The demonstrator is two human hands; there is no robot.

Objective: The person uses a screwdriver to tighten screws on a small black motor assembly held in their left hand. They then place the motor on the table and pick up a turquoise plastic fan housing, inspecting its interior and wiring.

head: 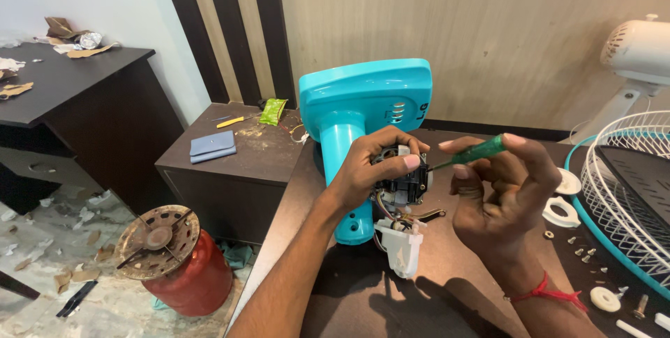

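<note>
The left hand (370, 167) is clenched around a dark fan motor (405, 183), holding it against the turquoise fan housing (363, 101) that stands on the brown worktop (433, 289). The right hand (499, 195) pinches a green-handled screwdriver (474, 152), its tip meeting the motor. Below the motor hangs a white plastic part (403, 244) on wires. Loose screws (581, 246) and white rings (562, 211) lie to the right, beside a white wire grille (621, 191). A red gas cylinder (185, 272) stands on the floor to the left.

Green packet (272, 111) flat on low cabinet (237, 156), rectangular. Dark lettering patch (421, 107) on teal fan housing (363, 94).
</note>
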